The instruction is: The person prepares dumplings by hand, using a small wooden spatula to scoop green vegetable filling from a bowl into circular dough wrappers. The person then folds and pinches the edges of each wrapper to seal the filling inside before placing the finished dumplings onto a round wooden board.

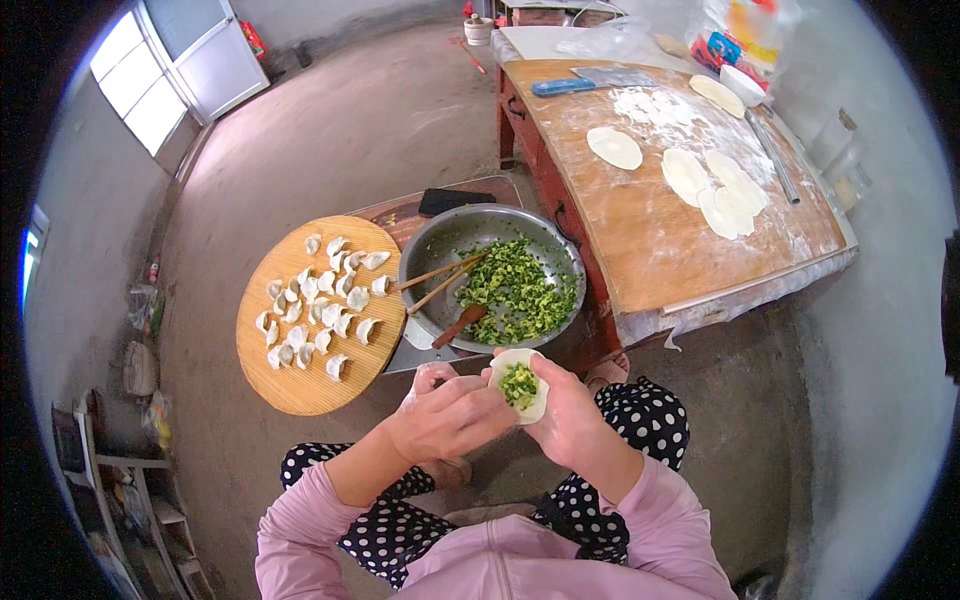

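Note:
An open round dumpling wrapper (pixel 538 409) with chopped green filling (pixel 518 385) at its centre is held up in front of me. My right hand (pixel 566 412) cups it from the right, thumb along its edge. At the wrapper's left edge are the curled fingers of my left hand (pixel 454 411), flour on the knuckles; their exact hold is partly hidden. Just beyond both hands stands a metal basin (pixel 439 238) of the same chopped greens (pixel 517 289). A pair of chopsticks (pixel 442 279) and a brown wooden-looking handle (pixel 459 327) lean in it.
Left of the basin, a round wooden board (pixel 277 382) bears several folded dumplings (pixel 358 298). On the right, a floured wooden board (pixel 630 255) on a red table carries flat wrappers (pixel 684 175), a cleaver (pixel 592 80) and a metal rod (pixel 772 157). A black object (pixel 456 200) lies behind the basin.

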The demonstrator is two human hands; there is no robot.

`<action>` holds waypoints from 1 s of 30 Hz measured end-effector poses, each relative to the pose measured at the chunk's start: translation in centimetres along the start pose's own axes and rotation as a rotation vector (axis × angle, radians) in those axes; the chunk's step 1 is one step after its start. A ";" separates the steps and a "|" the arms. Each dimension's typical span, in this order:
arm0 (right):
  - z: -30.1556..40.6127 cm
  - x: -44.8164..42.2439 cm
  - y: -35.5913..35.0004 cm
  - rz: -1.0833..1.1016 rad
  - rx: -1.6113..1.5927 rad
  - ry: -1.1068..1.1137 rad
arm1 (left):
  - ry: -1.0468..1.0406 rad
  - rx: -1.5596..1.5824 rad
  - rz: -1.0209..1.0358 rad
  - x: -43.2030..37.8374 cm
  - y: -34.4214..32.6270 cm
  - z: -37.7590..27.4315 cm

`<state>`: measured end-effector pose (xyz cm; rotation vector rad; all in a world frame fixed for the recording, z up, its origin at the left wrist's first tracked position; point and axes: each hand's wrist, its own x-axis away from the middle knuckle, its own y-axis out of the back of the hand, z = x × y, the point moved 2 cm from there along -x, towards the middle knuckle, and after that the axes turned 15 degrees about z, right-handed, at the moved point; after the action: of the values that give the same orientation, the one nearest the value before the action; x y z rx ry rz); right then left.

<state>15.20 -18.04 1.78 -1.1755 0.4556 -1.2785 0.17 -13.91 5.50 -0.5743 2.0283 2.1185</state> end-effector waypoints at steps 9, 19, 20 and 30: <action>-2.2 2.1 -1.8 0.070 0.515 0.144 | 0.383 0.747 -0.041 -0.1 1.6 0.4; -2.3 3.7 -4.2 0.254 1.083 0.299 | 0.283 0.661 -0.214 0.0 3.1 -0.4; -2.1 3.9 -4.7 0.207 1.249 0.498 | 0.262 0.630 -0.209 -0.1 3.5 -0.4; -3.1 6.0 -3.9 0.028 1.312 0.810 | 0.415 1.125 -0.204 0.5 2.2 -0.9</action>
<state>12.58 -24.14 5.86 0.4677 0.1047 -1.5608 -0.93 -15.01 7.32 -0.9441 2.7357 0.5261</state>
